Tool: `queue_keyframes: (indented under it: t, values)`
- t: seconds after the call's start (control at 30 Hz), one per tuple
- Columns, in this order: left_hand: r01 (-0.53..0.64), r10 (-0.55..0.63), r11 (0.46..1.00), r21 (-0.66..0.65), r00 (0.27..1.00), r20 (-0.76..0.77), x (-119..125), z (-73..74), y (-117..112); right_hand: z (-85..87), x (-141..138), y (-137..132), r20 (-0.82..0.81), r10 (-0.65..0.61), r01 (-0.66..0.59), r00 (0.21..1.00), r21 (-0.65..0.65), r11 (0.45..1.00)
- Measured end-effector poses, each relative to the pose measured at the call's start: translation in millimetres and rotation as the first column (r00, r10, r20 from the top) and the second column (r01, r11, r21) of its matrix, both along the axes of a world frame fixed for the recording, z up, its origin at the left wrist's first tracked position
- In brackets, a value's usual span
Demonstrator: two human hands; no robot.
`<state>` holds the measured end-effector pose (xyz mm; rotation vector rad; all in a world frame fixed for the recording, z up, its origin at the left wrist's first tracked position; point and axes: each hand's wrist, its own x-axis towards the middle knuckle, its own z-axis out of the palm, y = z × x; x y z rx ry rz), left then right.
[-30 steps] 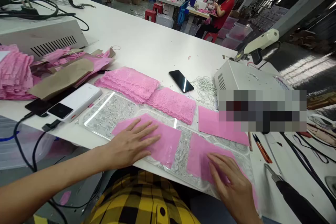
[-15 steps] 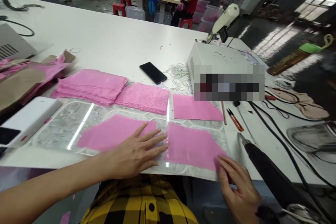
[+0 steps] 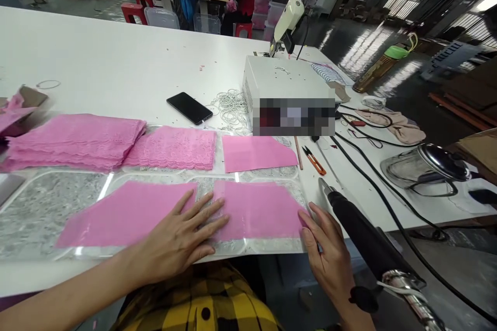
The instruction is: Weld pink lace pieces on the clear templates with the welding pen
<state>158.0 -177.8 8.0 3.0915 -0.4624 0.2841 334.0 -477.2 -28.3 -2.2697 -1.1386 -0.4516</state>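
Note:
My left hand (image 3: 180,238) lies flat, fingers spread, on the clear plastic template (image 3: 34,212) where two pink fabric pieces meet. The left pink piece (image 3: 124,212) and the right pink piece (image 3: 258,208) lie under it on the near table edge. My right hand (image 3: 324,253) rests at the template's right corner, fingers stretched out and touching the edge of the right pink piece. Right beside it lies a black hand tool (image 3: 365,240) with a metal tip.
Stacks of pink lace (image 3: 73,139) (image 3: 173,147) and a single pink sheet (image 3: 256,152) lie behind the template. Further back lie a black phone (image 3: 190,107), white elastic loops (image 3: 231,106), a white machine box (image 3: 287,90), orange snips (image 3: 313,160), cables and a kettle (image 3: 427,165). A person in red sits far off.
My view has swung to the right. My right hand has slid off the right pink piece to the template's right corner. My left hand stays flat near the seam.

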Motion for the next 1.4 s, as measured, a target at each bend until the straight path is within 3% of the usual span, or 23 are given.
queue_keyframes:
  t: [0.2,0.3,0.47,0.6,0.77,0.93,1.4]
  values:
    - [0.049,-0.049,0.999,-0.003,0.999,-0.016,17.1,10.8,-4.1,-2.2,4.3,-2.8,0.013,0.019,-0.018,1.0,-0.051,0.999]
    - [0.071,-0.071,0.997,0.011,0.997,-0.031,26.1,9.4,-5.7,-1.8,8.5,0.4,0.049,0.042,-0.037,0.998,-0.087,0.995]
    - [-0.006,0.006,1.0,0.03,1.0,0.011,21.1,-1.2,-7.6,-2.2,14.0,3.8,0.015,0.001,0.0,1.0,-0.085,0.996]
    - [-0.048,0.048,0.999,-0.018,0.999,-0.013,22.7,2.3,-12.1,-5.4,17.1,-6.3,-0.024,-0.009,0.007,1.0,-0.088,0.996]
    - [0.12,-0.135,0.986,-0.112,0.982,-0.136,57.0,18.4,-25.8,-10.4,15.4,-23.8,0.014,-0.012,0.013,1.0,-0.058,0.998]
    - [0.223,-0.281,0.949,-0.223,0.919,-0.276,90.4,17.4,-37.1,-14.1,9.6,-28.0,0.0,0.001,-0.001,1.0,-0.072,0.997]
    - [0.126,-0.179,0.969,-0.215,0.952,-0.249,89.1,5.2,-36.4,-13.5,6.6,-23.1,-0.032,-0.052,0.05,0.998,-0.075,0.996]
